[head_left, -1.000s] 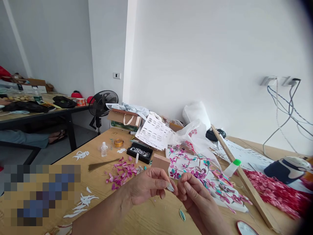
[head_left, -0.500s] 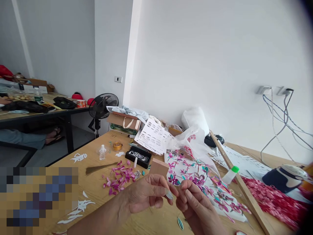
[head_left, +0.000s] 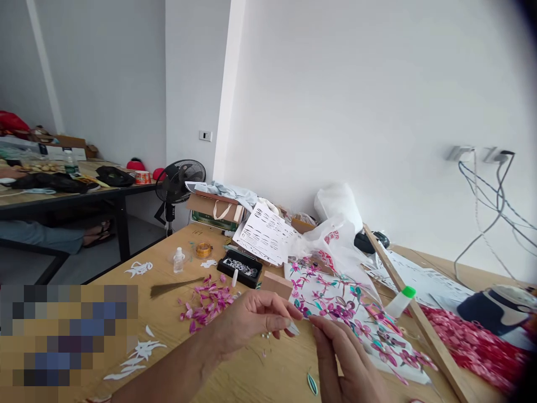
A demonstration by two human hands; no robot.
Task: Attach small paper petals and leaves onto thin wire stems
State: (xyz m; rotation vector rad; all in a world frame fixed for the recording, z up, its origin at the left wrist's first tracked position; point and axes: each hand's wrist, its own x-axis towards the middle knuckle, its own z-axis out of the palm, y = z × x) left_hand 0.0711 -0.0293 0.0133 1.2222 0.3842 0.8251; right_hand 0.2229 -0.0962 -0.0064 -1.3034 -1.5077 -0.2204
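My left hand (head_left: 258,319) pinches a small white pointed piece (head_left: 294,328) between thumb and fingertips. Just to its right, slightly apart, is my right hand (head_left: 348,355), its thumb and forefinger pressed together; whatever lies between them is too small to make out. Both hands are above the wooden table (head_left: 247,378). Below them lies a green leaf-shaped piece with a pale edge (head_left: 311,384). A heap of magenta petals (head_left: 205,305) sits left of my left hand, and white cut-out slivers (head_left: 140,355) lie nearer the front left. Behind the hands stands a wooden block (head_left: 277,284).
A sheet with pink flowers (head_left: 335,305) covers the right, beside a wooden strip (head_left: 419,324) and a green-capped bottle (head_left: 400,302). Farther back are a black box (head_left: 239,268), a small clear bottle (head_left: 178,260) and printed papers (head_left: 266,235). Red-pink material (head_left: 465,341) lies far right.
My right hand has drawn away from the left, opening a small gap, and has turned more back-side up. The left hand keeps its pinch on the white piece. The view has shifted slightly.
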